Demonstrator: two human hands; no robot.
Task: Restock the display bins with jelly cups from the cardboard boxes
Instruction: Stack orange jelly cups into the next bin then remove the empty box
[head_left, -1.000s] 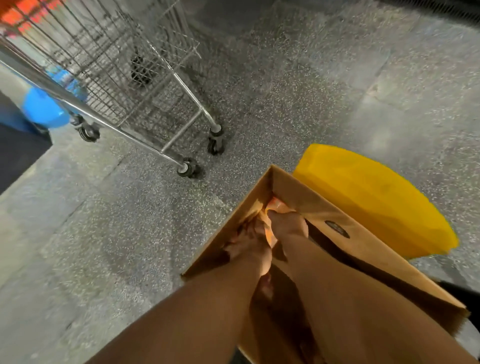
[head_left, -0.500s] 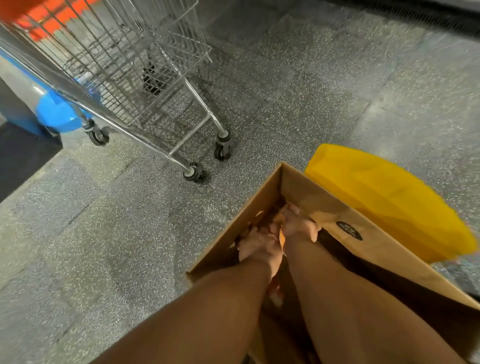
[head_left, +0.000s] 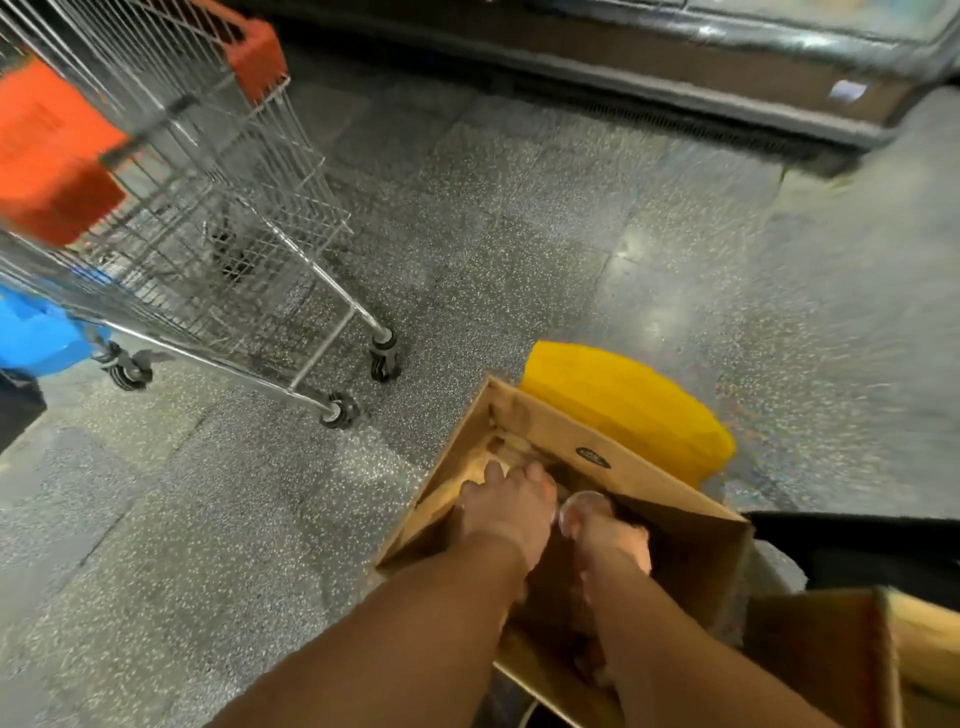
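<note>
An open cardboard box (head_left: 550, 431) stands on the floor in front of me, and both my forearms reach into it. My left hand (head_left: 506, 506) is deep in the far left part of the box; its knuckles show, while its fingertips are hidden below. My right hand (head_left: 610, 538) sits just to the right of it and holds a clear, rounded jelly cup (head_left: 586, 506) at its fingertips. The rest of the box's contents are dark and blurred.
A wire shopping cart (head_left: 291, 244) with orange parts (head_left: 47, 156) stands on wheels to the left. A yellow object (head_left: 623, 405) lies behind the box. A second cardboard box (head_left: 831, 649) sits at lower right. A cabinet base (head_left: 675, 88) runs along the top. A blue object (head_left: 36, 332) is at far left.
My hands have drawn apart inside the box, and the right one now shows a clear cup. The view has tilted up, showing more of the cart and the far cabinet.
</note>
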